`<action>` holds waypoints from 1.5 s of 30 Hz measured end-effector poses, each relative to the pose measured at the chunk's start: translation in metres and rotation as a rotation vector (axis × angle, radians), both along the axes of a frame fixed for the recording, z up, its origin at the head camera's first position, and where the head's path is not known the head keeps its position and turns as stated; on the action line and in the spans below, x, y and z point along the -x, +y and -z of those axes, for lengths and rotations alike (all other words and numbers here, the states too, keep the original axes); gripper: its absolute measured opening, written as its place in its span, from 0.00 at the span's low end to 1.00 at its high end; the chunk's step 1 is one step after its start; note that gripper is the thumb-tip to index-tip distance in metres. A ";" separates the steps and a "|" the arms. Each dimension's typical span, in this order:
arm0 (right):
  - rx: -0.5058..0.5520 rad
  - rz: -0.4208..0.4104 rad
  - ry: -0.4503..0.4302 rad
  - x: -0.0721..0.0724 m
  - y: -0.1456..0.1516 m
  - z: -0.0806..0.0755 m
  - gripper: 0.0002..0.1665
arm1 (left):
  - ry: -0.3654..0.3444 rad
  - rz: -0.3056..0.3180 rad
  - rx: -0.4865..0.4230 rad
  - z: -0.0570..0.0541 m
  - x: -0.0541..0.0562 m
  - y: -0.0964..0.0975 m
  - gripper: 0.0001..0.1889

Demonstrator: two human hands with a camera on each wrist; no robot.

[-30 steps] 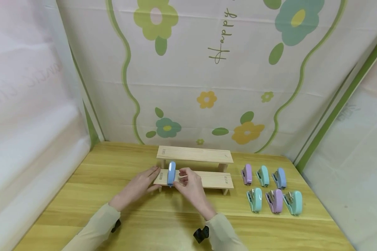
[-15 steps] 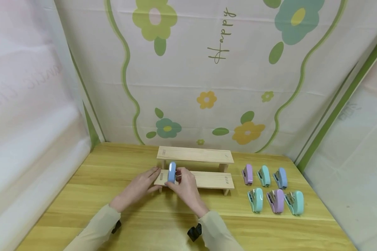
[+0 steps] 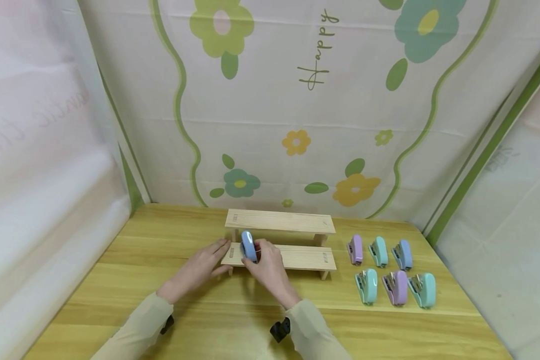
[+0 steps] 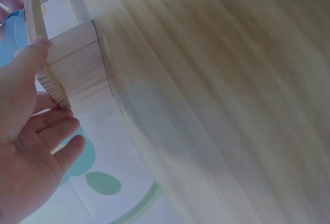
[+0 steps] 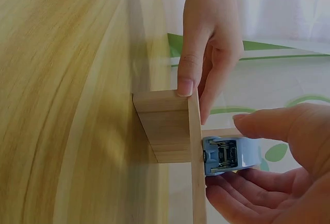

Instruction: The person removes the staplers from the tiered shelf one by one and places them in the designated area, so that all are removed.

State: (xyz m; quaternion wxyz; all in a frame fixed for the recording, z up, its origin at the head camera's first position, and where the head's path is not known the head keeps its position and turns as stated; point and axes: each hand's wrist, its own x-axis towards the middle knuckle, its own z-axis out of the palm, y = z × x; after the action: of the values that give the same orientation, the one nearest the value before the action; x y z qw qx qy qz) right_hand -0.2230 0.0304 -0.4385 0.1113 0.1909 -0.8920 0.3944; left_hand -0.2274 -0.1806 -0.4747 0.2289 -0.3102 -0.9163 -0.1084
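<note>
A blue stapler (image 3: 249, 246) stands on the lower board near the left end of a two-tier wooden shelf (image 3: 297, 257). My right hand (image 3: 270, 267) holds the stapler between thumb and fingers, seen closely in the right wrist view, where the stapler (image 5: 227, 155) shows its front end and touches the board. My left hand (image 3: 202, 262) grips the left end of the lower board, its thumb on the front edge and other fingers round the end, as the left wrist view shows beside the board's end (image 4: 54, 87).
On the table (image 3: 198, 325) right of the shelf, several staplers stand in two rows: a purple stapler (image 3: 354, 250), a mint stapler (image 3: 378, 251) and a blue stapler (image 3: 402, 255) behind, with mint and purple staplers (image 3: 396, 288) in front. Printed cloth (image 3: 252, 110) encloses the table's back and sides.
My right hand has closed in on the blue stapler and taken hold of it. The stapler has turned slightly, its near end shifting right. My left hand stays at the shelf's end.
</note>
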 end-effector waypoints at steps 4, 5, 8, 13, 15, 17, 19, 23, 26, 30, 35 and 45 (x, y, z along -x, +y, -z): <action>-0.013 0.005 0.022 0.002 0.000 0.000 0.21 | -0.001 -0.004 0.005 0.000 0.000 0.000 0.35; -0.016 0.007 0.028 0.002 0.000 0.000 0.20 | 0.000 -0.006 0.006 0.000 0.001 0.000 0.35; -0.021 0.013 0.049 0.004 0.000 0.000 0.17 | 0.005 -0.006 0.010 0.001 0.001 0.000 0.35; -0.010 0.013 0.055 0.005 0.002 0.000 0.14 | 0.007 -0.006 0.017 0.000 0.001 0.000 0.35; 0.005 0.010 0.041 0.004 0.003 0.000 0.15 | 0.003 -0.004 0.016 0.000 0.001 0.000 0.35; 0.014 0.009 0.029 0.004 0.004 0.000 0.15 | -0.001 -0.002 0.012 0.000 0.000 0.000 0.35; 0.020 0.012 0.015 0.004 0.005 0.000 0.15 | -0.004 0.000 0.006 -0.001 0.000 0.000 0.35; 0.034 0.015 -0.002 0.002 0.009 -0.002 0.14 | 0.003 0.003 0.000 0.000 0.000 -0.001 0.35; 0.048 0.020 -0.009 0.001 0.013 -0.004 0.15 | 0.020 0.007 0.001 0.001 0.000 -0.001 0.35; 0.054 0.029 0.004 0.000 0.021 -0.007 0.15 | 0.032 0.007 0.008 0.001 0.000 -0.001 0.35; 0.059 0.057 0.009 -0.001 0.033 -0.012 0.16 | 0.025 0.007 0.013 0.002 -0.001 -0.001 0.35; 0.048 0.145 0.075 0.002 0.068 -0.017 0.17 | 0.050 0.029 -0.018 0.004 0.000 -0.002 0.35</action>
State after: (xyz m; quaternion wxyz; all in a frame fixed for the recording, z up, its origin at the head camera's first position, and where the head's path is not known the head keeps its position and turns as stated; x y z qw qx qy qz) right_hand -0.2245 0.0987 -0.4211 0.1776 0.1377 -0.8889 0.3991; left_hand -0.2273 -0.1827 -0.4790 0.2532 -0.3239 -0.9047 -0.1121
